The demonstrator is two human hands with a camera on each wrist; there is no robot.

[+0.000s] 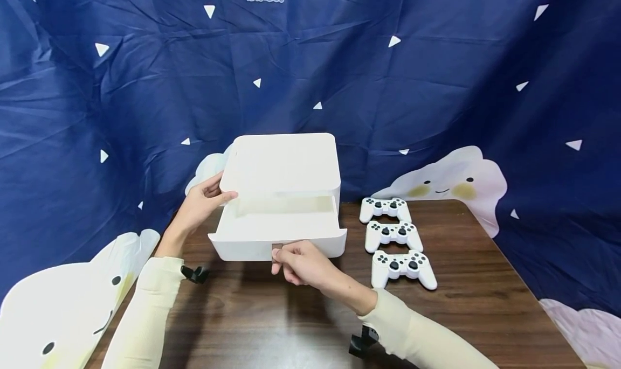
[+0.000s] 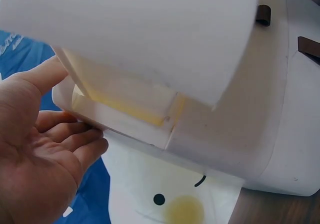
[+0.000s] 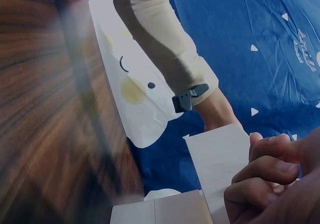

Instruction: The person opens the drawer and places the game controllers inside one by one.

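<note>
A white storage box (image 1: 281,161) stands on the table with its front drawer (image 1: 278,226) pulled out; the drawer floor shows bare. My left hand (image 1: 201,204) holds the box at its left front corner, thumb across the front edge and fingers along the side. In the left wrist view, the left hand (image 2: 55,134) lies against that side, beside the drawer gap. With curled fingers my right hand (image 1: 303,264) pinches the brown pull tab (image 1: 276,246) at the middle of the drawer front. The right wrist view shows the right hand's (image 3: 270,184) folded fingers, the tab hidden.
Three white game controllers (image 1: 398,239) lie in a column on the wooden table (image 1: 466,283), right of the box. Behind the table hangs a dark blue cloth (image 1: 291,56) with white triangles and cloud shapes. Black wrist mounts (image 1: 361,342) sit on both sleeves.
</note>
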